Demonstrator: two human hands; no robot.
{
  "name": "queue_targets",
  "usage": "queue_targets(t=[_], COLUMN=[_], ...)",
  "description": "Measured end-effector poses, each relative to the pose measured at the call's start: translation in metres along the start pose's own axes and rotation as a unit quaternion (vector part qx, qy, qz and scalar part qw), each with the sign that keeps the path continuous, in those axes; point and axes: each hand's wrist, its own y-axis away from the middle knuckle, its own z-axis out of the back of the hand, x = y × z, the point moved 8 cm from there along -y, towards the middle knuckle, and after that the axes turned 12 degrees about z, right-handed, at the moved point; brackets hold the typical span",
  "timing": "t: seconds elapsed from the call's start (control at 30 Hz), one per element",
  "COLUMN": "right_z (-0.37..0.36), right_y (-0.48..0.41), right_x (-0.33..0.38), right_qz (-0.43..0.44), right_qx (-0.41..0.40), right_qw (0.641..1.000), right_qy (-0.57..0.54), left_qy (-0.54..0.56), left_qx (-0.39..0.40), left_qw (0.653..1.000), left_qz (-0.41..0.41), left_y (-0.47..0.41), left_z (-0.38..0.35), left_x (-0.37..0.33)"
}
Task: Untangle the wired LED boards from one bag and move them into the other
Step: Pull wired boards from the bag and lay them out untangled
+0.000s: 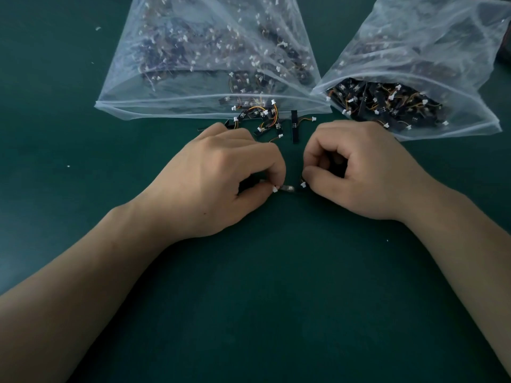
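Far left, the dark green tabletop point(55, 217) carries a few white specks point(98, 28). Next comes the left bag point(171, 78), clear plastic lying flat with its mouth toward the person. It is packed with wired LED boards that show only dimly through the film. At its mouth a tangle of loose boards point(262, 120) spills onto the tabletop: black strips, orange and yellow wires, white plugs, a few half inside the opening. Just right of the tangle and apart from it lies a lone board point(294, 127), its wire and plug trailing to the right.

Now the hands, in front of that spill. The left hand point(221, 172) sits low on the tabletop, fingers curled, thumb and forefinger pinching a white plug point(274, 189). Between the hands runs the held piece point(289, 188), a short dark stretch with a pale glint, too small to make out clearly. The right hand point(356, 172) is curled too, thumb and forefinger pinching at a second white plug point(303, 184). The two hands are close together, not touching.

Last, the right bag point(414, 45), also clear, its open mouth just beside the right hand and its near corner meeting the left bag's corner. A heap of bagged boards point(387, 106) lies plainly visible inside the opening.
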Motion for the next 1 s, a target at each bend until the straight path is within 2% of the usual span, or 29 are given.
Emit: queue_targets(t=[0.4,0.83,1.0], right_z=[0.0011,0.0008,-0.0006], right_y=[0.0002,-0.0001,-0.0007], right_x=[-0.0013,0.0012,0.0029], right_qz=[-0.008,0.002,0.013], right_qx=[-0.016,-0.011,-0.005], right_qw=[1.000,1.000,1.000], right_qy=[-0.001,-0.002,0.007], left_qy=[-0.003,0.062,0.078], left_qx=[-0.014,0.009,-0.015], left_qw=[0.999,0.998,0.997], left_qz=[-0.042,-0.003,0.001], left_y=[0.0018,0.0018,0.0015], left_z=[-0.0001,-0.0009,0.0042], left_x=[-0.0029,0.0021,0.0034])
